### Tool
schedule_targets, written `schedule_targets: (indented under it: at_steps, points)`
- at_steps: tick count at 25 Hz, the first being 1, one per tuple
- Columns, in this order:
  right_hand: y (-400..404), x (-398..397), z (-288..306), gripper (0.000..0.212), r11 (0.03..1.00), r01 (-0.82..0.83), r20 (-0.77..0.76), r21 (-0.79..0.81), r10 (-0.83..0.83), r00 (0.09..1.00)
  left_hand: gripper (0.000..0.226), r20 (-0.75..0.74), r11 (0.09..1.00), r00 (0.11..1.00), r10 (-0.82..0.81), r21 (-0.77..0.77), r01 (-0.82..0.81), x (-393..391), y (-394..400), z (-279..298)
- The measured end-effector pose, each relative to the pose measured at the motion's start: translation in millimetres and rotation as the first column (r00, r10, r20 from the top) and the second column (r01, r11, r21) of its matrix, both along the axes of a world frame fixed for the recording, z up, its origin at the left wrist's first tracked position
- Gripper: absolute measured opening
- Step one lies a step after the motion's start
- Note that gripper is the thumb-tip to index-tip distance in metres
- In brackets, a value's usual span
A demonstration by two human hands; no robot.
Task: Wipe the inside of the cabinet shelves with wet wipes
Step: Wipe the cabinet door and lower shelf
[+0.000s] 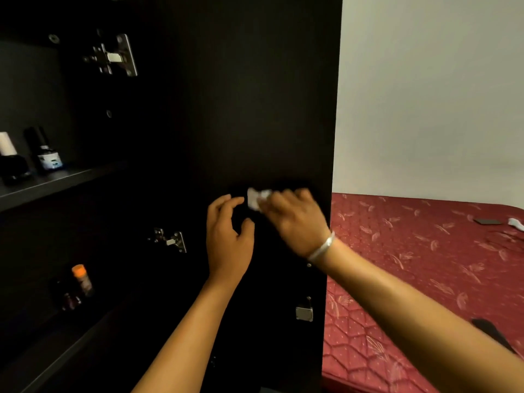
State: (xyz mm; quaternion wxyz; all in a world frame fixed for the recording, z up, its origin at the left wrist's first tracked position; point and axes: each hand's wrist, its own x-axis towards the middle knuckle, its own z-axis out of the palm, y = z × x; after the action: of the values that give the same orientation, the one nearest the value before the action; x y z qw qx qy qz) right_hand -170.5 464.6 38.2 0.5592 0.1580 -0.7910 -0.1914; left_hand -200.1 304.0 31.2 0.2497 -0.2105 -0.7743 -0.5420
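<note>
Head view, open cabinet door (pixel 255 109) as landmark. I see my right hand (pixel 295 219) against the inner face of the door, about midway up and near its free edge, fingers curled on a crumpled white wet wipe (pixel 256 198). The wipe shows only at the fingertips, on the side toward the hinges; the rest is hidden under the hand, so I cannot tell its long axis. My left hand (pixel 226 239) hangs just beside it, on the hinge side and a little lower, fingers apart and loosely bent, holding nothing; whether it touches the door I cannot tell.

The right hand is the one on the wipe; the left is merely near. The shelves (pixel 56 182) lie well apart, beyond the lower hinge (pixel 170 241), with bottles (pixel 46 150) on the upper one. I judge the shelves not yet reached: the next stroke must carry the wipe hingeward, past the left hand.
</note>
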Motion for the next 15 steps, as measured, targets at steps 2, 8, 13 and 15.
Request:
schedule_targets:
  at_steps: [2,8,13,15]
  points:
    - [6,13,-69,0.035,0.986,-0.014,0.240,0.164,-0.026,0.971,0.038,0.020,1.000,1.000,-0.005,-0.019,0.006,-3,-7,2]
    - [8,0,83,0.034,0.996,0.087,-0.112,0.036,-0.083,0.990,0.038,-0.010,1.000,1.000,-0.014,-0.014,0.014,-23,-21,18]
    - [-30,-26,105,0.035,0.979,0.091,-0.185,-0.182,-0.125,0.975,0.037,0.028,0.998,0.999,-0.037,0.044,0.035,-35,-43,19]
    - [-48,-39,17,0.031,1.000,0.013,0.045,-0.005,-0.013,0.999,0.035,0.049,0.996,0.998,-0.038,0.077,0.034,-42,-61,12]
